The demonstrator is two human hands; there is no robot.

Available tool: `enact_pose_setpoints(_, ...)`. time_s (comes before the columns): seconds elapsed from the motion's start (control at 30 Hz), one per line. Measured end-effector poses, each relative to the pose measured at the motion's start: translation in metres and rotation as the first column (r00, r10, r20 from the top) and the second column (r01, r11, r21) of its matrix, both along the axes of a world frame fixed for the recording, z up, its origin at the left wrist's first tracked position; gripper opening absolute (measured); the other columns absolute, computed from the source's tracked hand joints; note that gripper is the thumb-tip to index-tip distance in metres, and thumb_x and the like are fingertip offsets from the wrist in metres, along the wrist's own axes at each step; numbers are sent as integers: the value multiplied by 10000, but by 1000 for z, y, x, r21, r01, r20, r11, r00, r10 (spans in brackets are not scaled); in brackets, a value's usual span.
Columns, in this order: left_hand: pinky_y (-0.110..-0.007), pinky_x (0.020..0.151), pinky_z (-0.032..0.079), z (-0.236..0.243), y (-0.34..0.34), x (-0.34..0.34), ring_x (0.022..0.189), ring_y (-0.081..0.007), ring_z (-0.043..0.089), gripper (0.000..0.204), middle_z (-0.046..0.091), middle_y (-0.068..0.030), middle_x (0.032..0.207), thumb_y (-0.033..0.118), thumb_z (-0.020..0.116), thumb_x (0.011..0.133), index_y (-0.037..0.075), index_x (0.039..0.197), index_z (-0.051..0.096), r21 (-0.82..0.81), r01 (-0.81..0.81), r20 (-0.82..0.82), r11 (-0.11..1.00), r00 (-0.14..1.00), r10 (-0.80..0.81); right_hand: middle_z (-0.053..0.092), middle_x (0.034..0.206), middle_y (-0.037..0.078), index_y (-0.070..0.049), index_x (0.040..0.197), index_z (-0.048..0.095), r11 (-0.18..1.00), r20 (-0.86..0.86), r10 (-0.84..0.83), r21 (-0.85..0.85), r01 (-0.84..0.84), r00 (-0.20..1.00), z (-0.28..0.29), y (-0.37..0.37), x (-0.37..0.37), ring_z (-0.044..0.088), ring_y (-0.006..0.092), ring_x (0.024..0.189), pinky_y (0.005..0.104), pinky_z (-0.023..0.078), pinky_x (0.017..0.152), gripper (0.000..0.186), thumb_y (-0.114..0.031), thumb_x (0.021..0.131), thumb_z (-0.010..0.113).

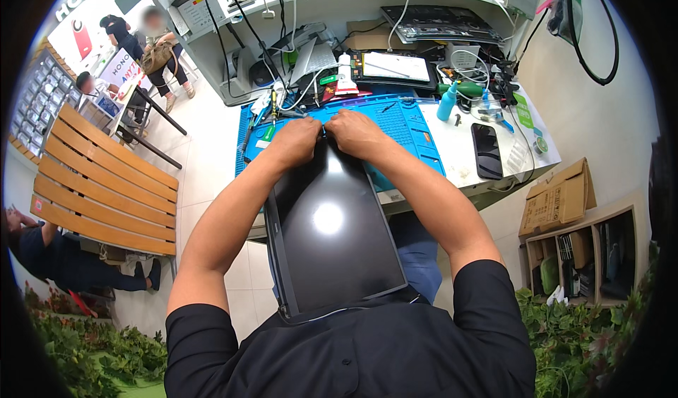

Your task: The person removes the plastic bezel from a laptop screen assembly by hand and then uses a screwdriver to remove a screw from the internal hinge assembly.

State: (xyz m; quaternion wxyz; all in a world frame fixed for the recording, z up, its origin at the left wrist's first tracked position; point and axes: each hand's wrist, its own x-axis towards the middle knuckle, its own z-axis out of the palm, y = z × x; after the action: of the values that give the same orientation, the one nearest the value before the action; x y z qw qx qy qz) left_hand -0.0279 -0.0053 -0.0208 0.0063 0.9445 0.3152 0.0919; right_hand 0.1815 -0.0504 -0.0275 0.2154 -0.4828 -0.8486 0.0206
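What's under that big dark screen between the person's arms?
Beside the dark screen, the blue mat shows near its far end and a blue trouser leg along its right edge. Whatever lies directly beneath is covered.

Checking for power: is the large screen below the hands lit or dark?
Dark: the large screen is black apart from a bright glare, likely reflected.

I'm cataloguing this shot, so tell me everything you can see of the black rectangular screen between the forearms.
The black rectangular screen looks flat and glossy, mirroring a bright round glare, with a dark strip along its left side. It lies lengthwise, face up, its far end over the bright blue work mat, its near end by the black shirt. The curled left hand and right hand meet at its far end; their exact grip is hidden.
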Motion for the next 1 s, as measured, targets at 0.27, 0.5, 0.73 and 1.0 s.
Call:
enact_pose_setpoints(0.27, -560, 848, 532, -1, -1, 0, 967, -472, 675, 123, 679, -246, 1005, 97, 671, 968, 1, 1017, 613, -22, -27, 9, 999, 1000, 27, 775, 996, 210, -22, 942, 769, 999, 6, 26, 37, -26, 1000, -3, 2, 2, 731, 410, 1034, 509, 590, 917, 174, -14, 847, 624)
enact_pose_setpoints(0.5, -556, 868, 530, -4, -8, -1, 998, -475, 671, 122, 678, -259, 1037, 83, 660, 972, -2, 1031, 595, 15, -30, 60, 999, 998, 29, 778, 979, 209, -24, 940, 769, 998, -2, 23, 62, -23, 1000, -7, 2, 1, 738, 406, 1023, 509, 587, 916, 173, -14, 847, 622)
enact_pose_setpoints(0.73, -462, 927, 567, 21, 6, -12, 1037, -415, 724, 191, 753, -226, 1070, 68, 675, 990, 2, 1161, 726, -296, -38, 133, 954, 988, 81, 780, 979, 201, -31, 963, 780, 999, 37, 37, 34, -38, 999, 0, 0, 2, 738, 397, 1016, 504, 586, 912, 191, -18, 853, 624)
enact_pose_setpoints(1.0, -404, 876, 584, 27, 11, -25, 928, -287, 761, 205, 798, -167, 1042, 55, 728, 970, 31, 1157, 807, -377, -40, 152, 925, 983, 105, 781, 985, 188, -41, 989, 785, 998, 37, 51, 38, -53, 998, 0, 0, 1, 732, 388, 1021, 497, 588, 903, 205, -40, 884, 609)
